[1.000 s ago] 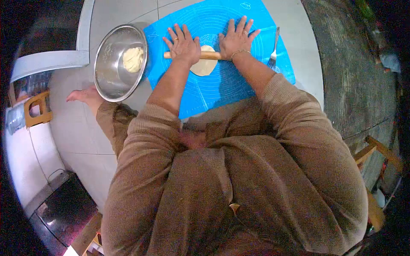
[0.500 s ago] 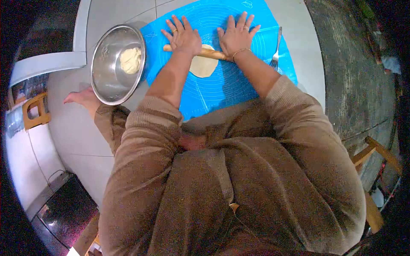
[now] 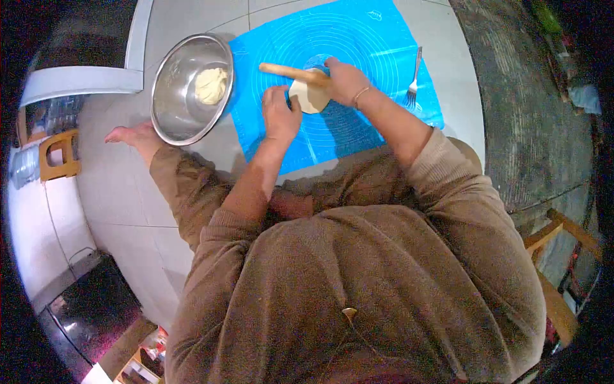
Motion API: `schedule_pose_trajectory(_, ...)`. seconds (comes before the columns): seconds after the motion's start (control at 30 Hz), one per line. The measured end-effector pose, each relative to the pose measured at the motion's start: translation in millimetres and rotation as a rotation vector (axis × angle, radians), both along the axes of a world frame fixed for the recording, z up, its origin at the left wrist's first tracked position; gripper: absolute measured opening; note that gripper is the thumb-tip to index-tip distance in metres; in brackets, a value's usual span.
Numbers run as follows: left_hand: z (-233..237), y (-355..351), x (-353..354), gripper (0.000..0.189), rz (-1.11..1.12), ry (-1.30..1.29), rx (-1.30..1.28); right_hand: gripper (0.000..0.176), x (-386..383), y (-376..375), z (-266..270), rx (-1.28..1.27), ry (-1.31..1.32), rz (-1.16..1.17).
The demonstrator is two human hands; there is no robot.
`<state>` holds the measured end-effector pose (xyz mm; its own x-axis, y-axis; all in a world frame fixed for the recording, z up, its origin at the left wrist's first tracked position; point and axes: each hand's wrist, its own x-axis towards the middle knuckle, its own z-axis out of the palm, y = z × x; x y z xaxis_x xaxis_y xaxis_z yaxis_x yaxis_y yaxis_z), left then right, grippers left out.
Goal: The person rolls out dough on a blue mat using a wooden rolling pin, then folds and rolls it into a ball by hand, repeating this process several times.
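A round, flat piece of dough [image 3: 310, 101] lies on the blue mat [image 3: 358, 134]. Over its upper part a wooden rolling pin [image 3: 281, 70] slants, its right end covered by my right hand [image 3: 348, 83], which is closed around it. At the dough's left edge is my left hand [image 3: 281, 114], below the pin, its fingers curved and the thumb beside the dough. Whether the left fingertips pinch the edge is too small to tell.
A metal bowl [image 3: 167, 93] holding a lump of dough [image 3: 211, 86] stands at the mat's left. On the mat's right side lies a fork [image 3: 414, 80]. My bare foot [image 3: 137, 136] rests below the bowl on the tiled floor [image 3: 121, 198].
Both hands were spread flat over the rolling pin. My left hand has left it and moved down to the dough's left edge; my right hand has closed on the pin's right end.
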<state>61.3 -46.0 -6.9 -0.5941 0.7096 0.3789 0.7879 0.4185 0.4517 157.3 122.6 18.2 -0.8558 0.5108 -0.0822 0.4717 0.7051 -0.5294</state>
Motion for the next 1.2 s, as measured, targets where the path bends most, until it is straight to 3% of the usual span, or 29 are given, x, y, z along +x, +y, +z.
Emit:
schedule_pose_trajectory(0.1,9,8,-5,0.039,0.030,-0.060,-0.148,0.029,-3,19,20,-0.778,-0.019,-0.067)
schedule_pose_trajectory(0.2,12,25,-14,0.043,0.050,-0.206,-0.291,0.028,16,33,40,-0.898,0.130,-0.107)
schedule_pose_trajectory(0.3,17,42,-22,0.042,0.097,-0.378,-0.451,0.028,40,29,83,-1.056,0.218,-0.395)
schedule_pose_trajectory(0.43,14,49,-26,0.038,0.249,-0.459,-0.420,0.027,74,33,105,-1.025,0.317,-0.437)
schedule_pose_trajectory(0.53,31,53,-24,0.041,0.194,-0.492,-0.609,0.027,82,43,92,-1.008,0.311,-0.471)
schedule_pose_trajectory(0.63,31,59,-30,0.036,0.115,-0.397,-0.615,0.027,79,58,77,-1.040,0.338,-0.572)
schedule_pose_trajectory(0.73,67,60,-10,0.026,0.158,-1.074,-0.243,0.027,75,75,66,-1.033,0.371,-0.572)
schedule_pose_trajectory(0.83,101,66,18,0.017,0.130,-1.109,0.061,0.026,72,81,63,-1.007,0.367,-0.544)
schedule_pose_trajectory(0.93,105,61,31,0.022,0.167,-1.043,0.240,0.025,71,79,61,-0.968,0.342,-0.542)
schedule_pose_trajectory(1.03,65,36,44,0.031,0.326,-1.044,0.543,0.025,70,78,62,-0.935,0.300,-0.512)
schedule_pose_trajectory(1.1,21,1,46,0.040,0.334,-1.239,0.456,0.025,70,77,62,-0.940,0.287,-0.497)
schedule_pose_trajectory(1.2,12,-36,84,0.034,0.542,-1.320,0.189,0.025,65,72,56,-0.891,0.275,-0.429)
